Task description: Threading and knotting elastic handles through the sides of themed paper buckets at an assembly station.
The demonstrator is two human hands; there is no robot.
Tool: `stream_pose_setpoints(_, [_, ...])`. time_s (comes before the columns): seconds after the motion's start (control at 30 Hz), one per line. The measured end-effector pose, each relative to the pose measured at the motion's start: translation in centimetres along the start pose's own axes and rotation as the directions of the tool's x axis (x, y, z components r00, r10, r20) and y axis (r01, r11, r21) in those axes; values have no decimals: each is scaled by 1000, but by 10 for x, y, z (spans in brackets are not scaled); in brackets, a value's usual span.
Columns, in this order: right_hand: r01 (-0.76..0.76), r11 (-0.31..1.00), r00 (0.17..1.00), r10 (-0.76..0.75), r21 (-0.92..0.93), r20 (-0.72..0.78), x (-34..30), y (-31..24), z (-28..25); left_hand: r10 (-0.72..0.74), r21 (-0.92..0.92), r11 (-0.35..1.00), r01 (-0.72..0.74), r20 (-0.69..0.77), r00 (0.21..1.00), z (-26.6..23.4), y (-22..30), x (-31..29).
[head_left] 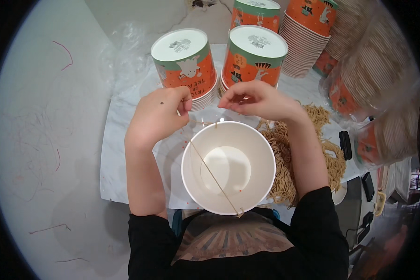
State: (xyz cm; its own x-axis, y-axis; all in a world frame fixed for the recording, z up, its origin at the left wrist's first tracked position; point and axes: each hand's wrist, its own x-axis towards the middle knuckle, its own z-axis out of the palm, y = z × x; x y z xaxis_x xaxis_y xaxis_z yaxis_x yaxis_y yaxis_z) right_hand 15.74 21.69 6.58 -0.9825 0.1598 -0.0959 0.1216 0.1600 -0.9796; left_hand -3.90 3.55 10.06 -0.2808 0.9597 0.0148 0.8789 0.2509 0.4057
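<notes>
A white-lined paper bucket (191, 186) stands upright in front of me with its mouth up. A tan string (212, 175) stretches across its opening, with a small knot at the near rim. Another stretch of tan string runs from the far rim toward my left hand (158, 114), whose fingers are closed on it. My right hand (259, 100) is held beyond the far rim, thumb and fingers pinched together; what they hold, if anything, is too small to see. Both hands are just in front of two upside-down stacks of orange and green buckets (186, 70) (254, 65).
Bundles of tan string (280, 161) lie to the right of the bucket, partly behind my right forearm. More bucket stacks (308, 39) stand at the back right, some in clear plastic (371, 70). A black object (345, 145) lies near the right edge of the marbled sheet (121, 158).
</notes>
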Motion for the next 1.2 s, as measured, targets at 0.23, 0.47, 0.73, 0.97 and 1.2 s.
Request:
stream_pose_setpoints(0.23, [372,816,902,-206,-443,379,-34,-29,-10,-4,-40,999,6,44,999,-9,0,-5])
stream_pose_setpoints(0.47, [496,854,826,-407,-159,390,-22,-19,-24,546,-461,749,-476,23,837,-25,1,-8])
stream_pose_setpoints(0.73, [259,964,960,-264,64,88,-38,-28,-27,659,-981,55,-185,-103,745,-11,-26,-11])
stream_pose_setpoints(0.97, [179,982,967,-163,64,-195,-46,-46,-13,189,-902,-315,-296,-366,912,-6,0,3])
stream_pose_setpoints(1.2, [660,666,705,-708,-348,-19,-48,-50,-10,-52,-897,-375,-235,-233,971,20,-42,26])
